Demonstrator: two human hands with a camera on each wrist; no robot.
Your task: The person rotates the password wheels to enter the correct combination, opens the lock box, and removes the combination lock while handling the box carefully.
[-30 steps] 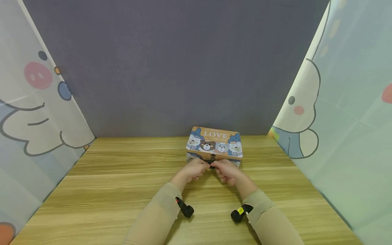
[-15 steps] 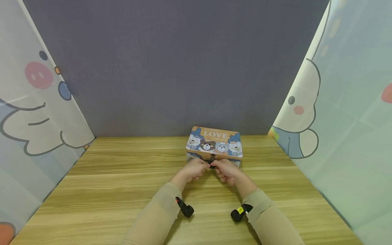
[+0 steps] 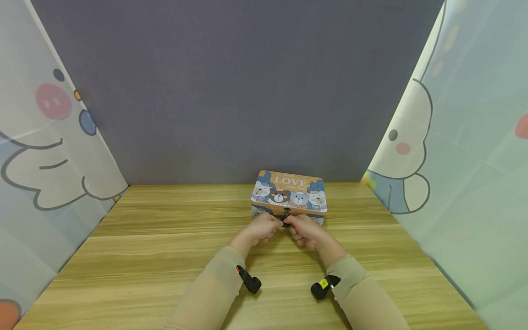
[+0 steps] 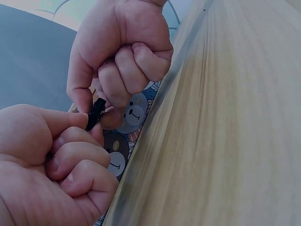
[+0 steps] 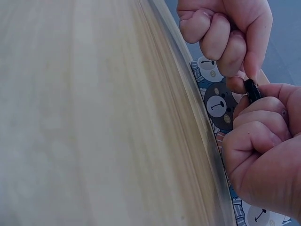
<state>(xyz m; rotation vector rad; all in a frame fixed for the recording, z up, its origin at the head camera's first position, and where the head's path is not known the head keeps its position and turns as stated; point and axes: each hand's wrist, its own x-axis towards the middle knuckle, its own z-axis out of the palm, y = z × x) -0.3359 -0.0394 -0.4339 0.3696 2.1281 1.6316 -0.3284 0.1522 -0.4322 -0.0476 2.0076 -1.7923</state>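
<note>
A lidded tin box (image 3: pixel 288 195) with cartoon bears and the word LOVE on its lid stands shut on the table, with a small metal clasp (image 3: pixel 287 211) at its front. Just below the clasp, my left hand (image 3: pixel 261 228) and right hand (image 3: pixel 306 231) meet at the box's black handle (image 4: pixel 96 113). Each pinches it between thumb and forefinger, the other fingers curled in. In the right wrist view a short black stretch of the handle (image 5: pixel 252 90) shows between the fingertips; the rest is covered by the hands. Printed bears on the box front show behind them.
The box stands near the rear edge of the wood-grain table (image 3: pixel 173 256), close to a dark grey back panel (image 3: pixel 243 91). Cartoon-printed curtains (image 3: pixel 466 174) hang at both sides. A small black camera is strapped to each sleeve.
</note>
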